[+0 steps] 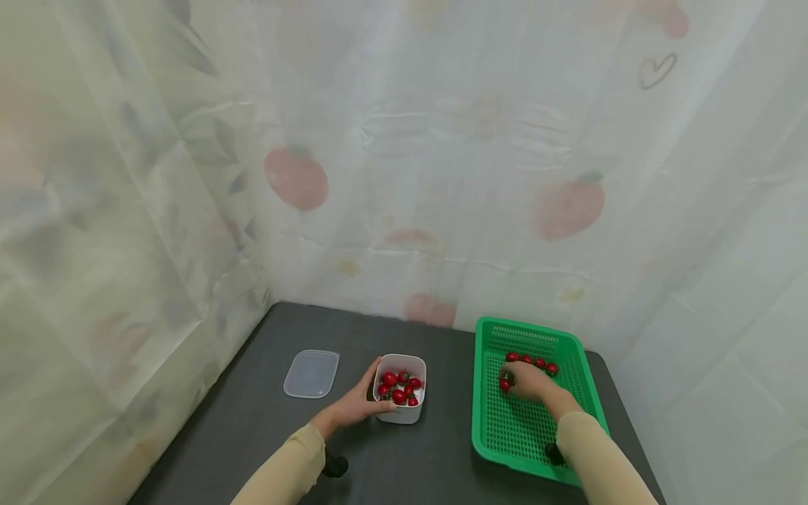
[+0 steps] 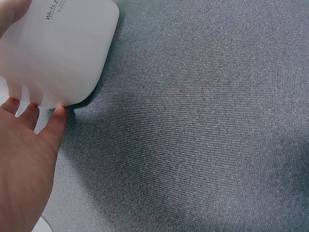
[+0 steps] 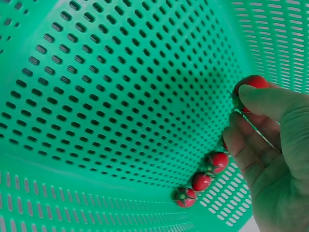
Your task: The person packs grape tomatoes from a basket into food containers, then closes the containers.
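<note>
My left hand [image 1: 355, 405] grips a white plastic container [image 1: 396, 416], thumb on its near side and fingers along the far left. Several cherry tomatoes [image 1: 399, 396] lie inside the container. In the left wrist view the fingertips press against its smooth wall [image 2: 63, 72], which has printed letters. On the right, my right hand [image 1: 532, 382] is inside a green perforated basket [image 1: 477, 414]. It pinches a cherry tomato [image 3: 255, 82] with a green stem between thumb and fingers. Several more cherry tomatoes [image 3: 201, 182] rest in a row along the basket's far side, partly hidden by the hand.
A translucent lid [image 1: 312, 374] lies flat on the dark table [image 1: 265, 421], left of the container. Patterned curtains [image 1: 404, 175] hang behind the table and along both sides. The basket's raised walls surround the right hand.
</note>
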`<state>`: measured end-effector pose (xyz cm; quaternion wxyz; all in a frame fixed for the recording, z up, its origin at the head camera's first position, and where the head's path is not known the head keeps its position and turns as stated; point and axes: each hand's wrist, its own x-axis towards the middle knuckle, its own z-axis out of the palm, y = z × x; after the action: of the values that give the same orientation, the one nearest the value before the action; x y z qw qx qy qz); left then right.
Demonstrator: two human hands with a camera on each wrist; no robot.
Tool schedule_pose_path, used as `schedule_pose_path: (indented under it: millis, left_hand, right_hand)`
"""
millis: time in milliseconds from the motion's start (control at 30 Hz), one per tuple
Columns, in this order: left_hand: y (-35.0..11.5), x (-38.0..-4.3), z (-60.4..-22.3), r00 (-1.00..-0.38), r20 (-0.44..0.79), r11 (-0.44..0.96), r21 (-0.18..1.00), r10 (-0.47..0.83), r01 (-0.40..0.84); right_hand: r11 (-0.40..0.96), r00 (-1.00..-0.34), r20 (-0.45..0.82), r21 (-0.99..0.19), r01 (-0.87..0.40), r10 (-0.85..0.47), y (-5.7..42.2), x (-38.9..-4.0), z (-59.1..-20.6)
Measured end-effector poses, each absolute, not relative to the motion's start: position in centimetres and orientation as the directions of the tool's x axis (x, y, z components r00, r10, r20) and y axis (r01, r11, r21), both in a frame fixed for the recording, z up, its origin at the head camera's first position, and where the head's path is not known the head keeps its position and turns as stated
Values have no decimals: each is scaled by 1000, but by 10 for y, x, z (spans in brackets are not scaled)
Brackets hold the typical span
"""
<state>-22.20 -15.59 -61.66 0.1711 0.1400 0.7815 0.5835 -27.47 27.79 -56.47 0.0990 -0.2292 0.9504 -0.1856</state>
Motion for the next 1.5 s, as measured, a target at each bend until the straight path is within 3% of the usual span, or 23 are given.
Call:
schedule_pose_path:
  millis: [633, 1500]
  left_hand:
    - [-157, -224, -617, -899, -65, 291, 954, 433, 71]
    - [-157, -227, -620, -905, -106, 275, 961, 411, 13]
  right_hand:
    - [715, -784, 82, -363, -598, -615, 245, -278, -513]
    - [613, -671, 63, -353, -707, -739, 134, -282, -494]
